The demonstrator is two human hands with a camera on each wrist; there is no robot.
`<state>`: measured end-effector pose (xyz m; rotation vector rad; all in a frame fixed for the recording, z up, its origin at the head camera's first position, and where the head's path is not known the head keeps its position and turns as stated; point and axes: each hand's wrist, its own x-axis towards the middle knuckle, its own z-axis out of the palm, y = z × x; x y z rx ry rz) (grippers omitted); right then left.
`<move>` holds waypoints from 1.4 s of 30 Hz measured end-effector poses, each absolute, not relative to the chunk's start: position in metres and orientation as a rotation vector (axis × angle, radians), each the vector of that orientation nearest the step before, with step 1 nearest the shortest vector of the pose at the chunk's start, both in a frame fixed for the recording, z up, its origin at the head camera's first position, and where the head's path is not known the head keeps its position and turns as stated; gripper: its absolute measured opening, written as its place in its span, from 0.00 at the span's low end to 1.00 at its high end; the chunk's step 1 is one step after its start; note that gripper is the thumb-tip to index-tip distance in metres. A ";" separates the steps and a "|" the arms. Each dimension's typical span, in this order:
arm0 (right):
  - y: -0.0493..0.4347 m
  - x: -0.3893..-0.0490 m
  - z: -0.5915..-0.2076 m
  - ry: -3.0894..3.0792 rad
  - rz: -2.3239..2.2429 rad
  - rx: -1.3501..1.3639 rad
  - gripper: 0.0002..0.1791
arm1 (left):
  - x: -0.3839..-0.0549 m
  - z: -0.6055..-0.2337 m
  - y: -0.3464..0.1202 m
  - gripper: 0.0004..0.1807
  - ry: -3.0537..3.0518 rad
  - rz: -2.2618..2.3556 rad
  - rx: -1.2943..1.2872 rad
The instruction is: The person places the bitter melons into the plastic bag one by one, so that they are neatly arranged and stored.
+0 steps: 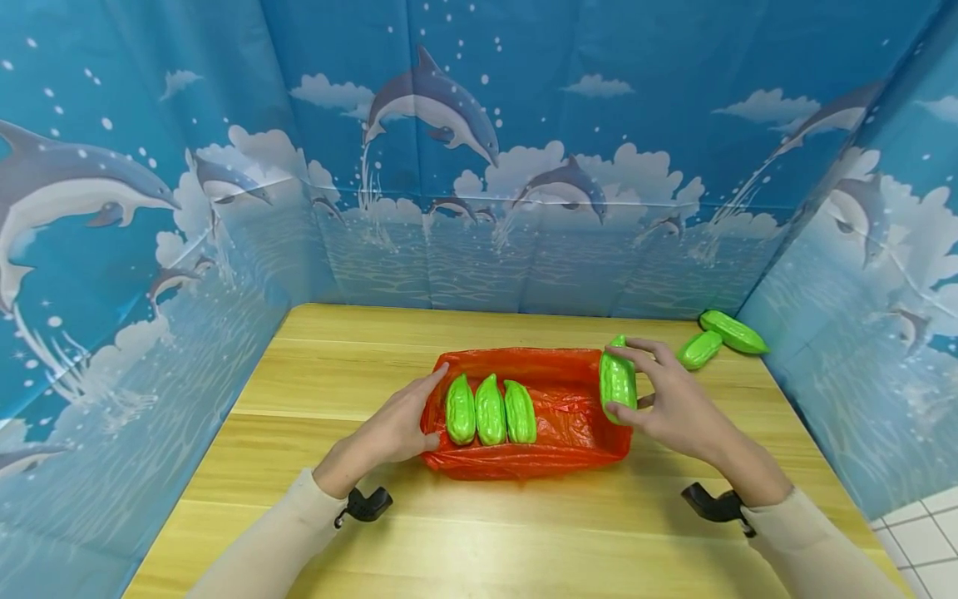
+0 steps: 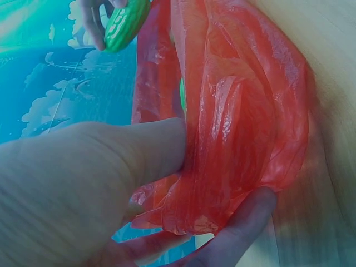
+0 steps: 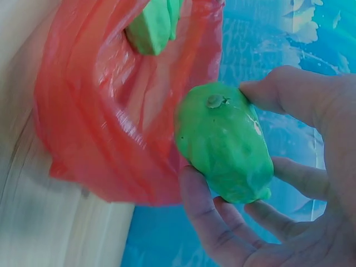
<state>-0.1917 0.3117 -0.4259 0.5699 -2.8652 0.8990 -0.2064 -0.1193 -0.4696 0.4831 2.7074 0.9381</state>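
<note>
A red plastic bag [image 1: 524, 462], spread wide like an open box, lies on the table with three glossy green bitter melons [image 1: 490, 410] side by side in its left half. At its left end my left hand [image 1: 392, 423] grips the bag; in the left wrist view the thumb [image 2: 158, 146] is over the rim and the other fingers are on the outer side. My right hand [image 1: 677, 408] holds another bitter melon [image 1: 618, 383] at the bag's right end. The right wrist view shows thumb and fingers around this bitter melon [image 3: 225, 147], its stem end toward the camera.
Two more bitter melons [image 1: 729, 331] lie at the table's back right corner, one against the other. The wooden table [image 1: 479, 532] is bordered at the back and sides by a blue dolphin-print curtain [image 1: 479, 249]. White tiles [image 1: 928, 541] show at the lower right.
</note>
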 end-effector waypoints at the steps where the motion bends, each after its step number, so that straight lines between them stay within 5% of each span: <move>1: 0.310 -0.192 -0.425 -2.871 0.902 0.575 0.46 | -0.206 -0.470 -0.119 0.63 2.708 0.937 0.483; 42: 0.270 -0.210 -0.431 -2.964 0.833 0.799 0.42 | -0.205 -0.474 -0.117 0.64 2.710 0.922 0.531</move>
